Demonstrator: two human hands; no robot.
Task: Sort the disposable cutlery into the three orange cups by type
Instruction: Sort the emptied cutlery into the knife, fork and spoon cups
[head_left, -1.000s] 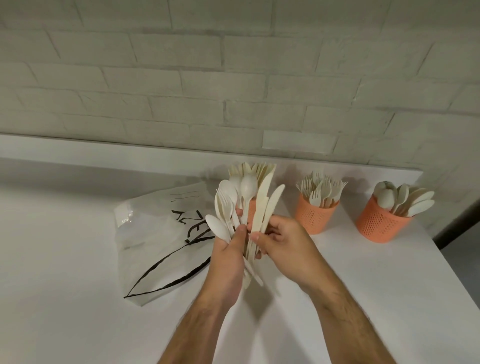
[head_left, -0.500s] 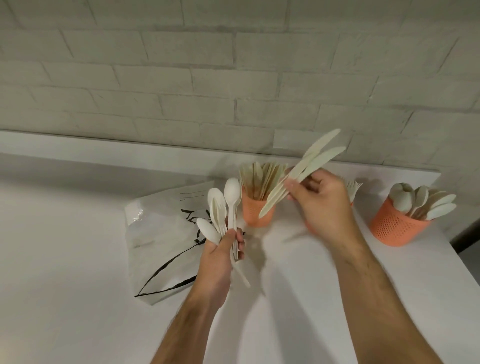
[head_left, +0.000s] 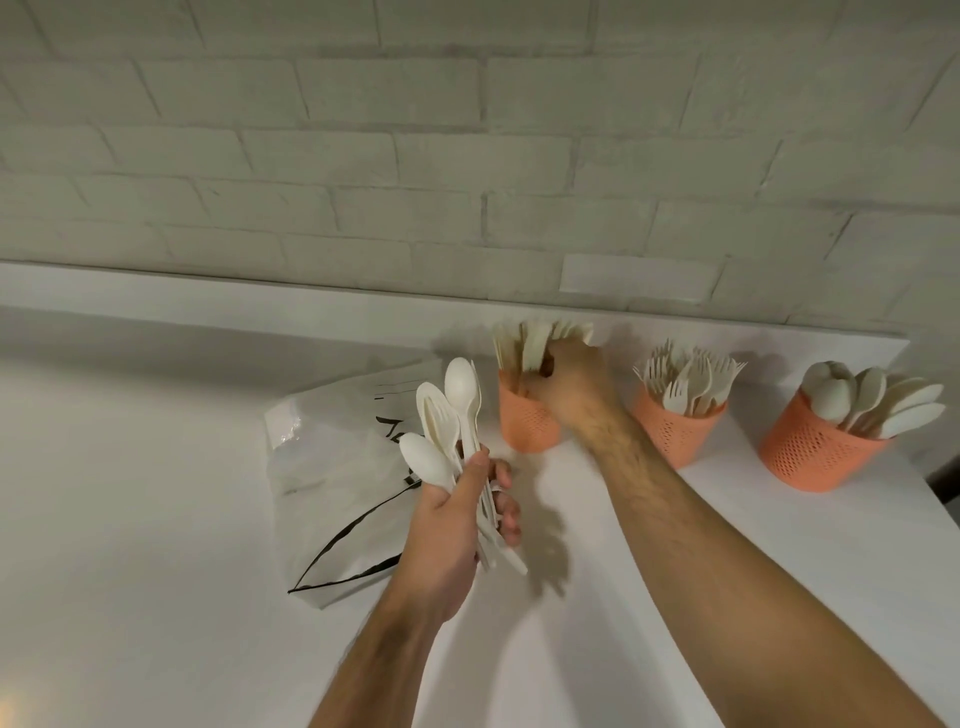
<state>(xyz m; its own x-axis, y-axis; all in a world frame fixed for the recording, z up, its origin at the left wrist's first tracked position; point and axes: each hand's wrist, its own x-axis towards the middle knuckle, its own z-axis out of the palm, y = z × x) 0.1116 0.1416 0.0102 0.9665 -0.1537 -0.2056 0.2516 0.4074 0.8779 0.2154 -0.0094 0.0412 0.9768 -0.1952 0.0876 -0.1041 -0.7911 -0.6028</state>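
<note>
Three orange mesh cups stand in a row near the wall. The left cup (head_left: 527, 423) holds knives, the middle cup (head_left: 675, 434) holds forks, the right cup (head_left: 815, 457) holds spoons. My left hand (head_left: 452, 525) grips a bunch of cream cutlery (head_left: 449, 415), spoons and at least one fork, fanned upward in front of the left cup. My right hand (head_left: 563, 382) is at the mouth of the knife cup, fingers closed around knives (head_left: 530, 345) that stand in the cup. Motion blur hides the fingertips.
A crumpled clear plastic bag (head_left: 337, 483) with black lettering lies on the white counter (head_left: 156, 519) left of my left hand. A brick wall and a low ledge run behind the cups. The counter's right edge drops off just beyond the spoon cup.
My right hand pulled two knives out of the bunch, carried them up and right, then brought them down into the left cup. My left hand kept the remaining cutlery.
</note>
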